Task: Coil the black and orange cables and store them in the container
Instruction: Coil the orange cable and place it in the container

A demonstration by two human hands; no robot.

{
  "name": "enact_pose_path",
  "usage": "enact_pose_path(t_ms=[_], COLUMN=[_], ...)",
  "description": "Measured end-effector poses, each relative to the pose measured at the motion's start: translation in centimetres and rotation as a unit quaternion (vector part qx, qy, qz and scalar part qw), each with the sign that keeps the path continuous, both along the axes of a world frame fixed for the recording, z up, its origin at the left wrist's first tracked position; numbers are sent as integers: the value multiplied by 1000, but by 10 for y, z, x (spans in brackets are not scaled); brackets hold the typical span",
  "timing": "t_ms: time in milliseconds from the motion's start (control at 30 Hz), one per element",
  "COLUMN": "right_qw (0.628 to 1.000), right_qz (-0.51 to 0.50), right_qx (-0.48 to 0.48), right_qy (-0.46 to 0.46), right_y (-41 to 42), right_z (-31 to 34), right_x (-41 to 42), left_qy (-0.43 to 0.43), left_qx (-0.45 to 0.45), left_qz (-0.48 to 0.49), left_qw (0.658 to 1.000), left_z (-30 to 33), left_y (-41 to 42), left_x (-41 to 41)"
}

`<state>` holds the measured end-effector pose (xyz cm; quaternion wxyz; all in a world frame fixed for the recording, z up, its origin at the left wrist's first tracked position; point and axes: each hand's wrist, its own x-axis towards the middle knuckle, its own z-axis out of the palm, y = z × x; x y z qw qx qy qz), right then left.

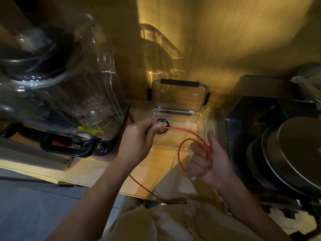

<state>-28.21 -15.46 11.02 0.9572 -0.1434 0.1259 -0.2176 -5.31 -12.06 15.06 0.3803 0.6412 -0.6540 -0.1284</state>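
Note:
An orange cable [180, 130] stretches between both hands above the counter. My left hand [139, 138] pinches it near one end, over the left side of a clear plastic container [199, 119]. My right hand [208, 162] grips a loop of the cable in a fist, thumb up, just in front of the container. The rest of the orange cable trails down past the counter's front edge toward my body. A coiled black cable [163, 126] lies inside the container at its left, partly hidden by my left hand. The container's lid [178, 96] stands open against the wall.
A large blender with a clear cover [66, 80] fills the counter to the left. A black appliance [257, 105] and stacked dark pans [288, 153] crowd the right. The wooden counter edge [107, 181] runs in front of me.

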Motion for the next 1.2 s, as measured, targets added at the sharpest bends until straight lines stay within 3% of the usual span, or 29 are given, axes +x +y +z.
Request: enact_pose_path(t_ms=[200, 667, 1067, 1200], right_qw=[999, 992, 992, 989], right_qz=[9, -100, -24, -25], right_qx=[22, 14, 3, 2], right_qy=[-45, -80, -125, -147], right_y=[8, 3, 5, 3], right_z=[-1, 6, 8, 12], right_x=[9, -2, 3, 1], left_qy=[-22, -26, 26, 83], left_qx=[39, 158, 97, 63], left_qz=[-45, -107, -89, -78], left_qw=[998, 981, 991, 992], left_z=[2, -7, -7, -15], left_y=[-10, -4, -5, -4], left_x=[-18, -15, -9, -5])
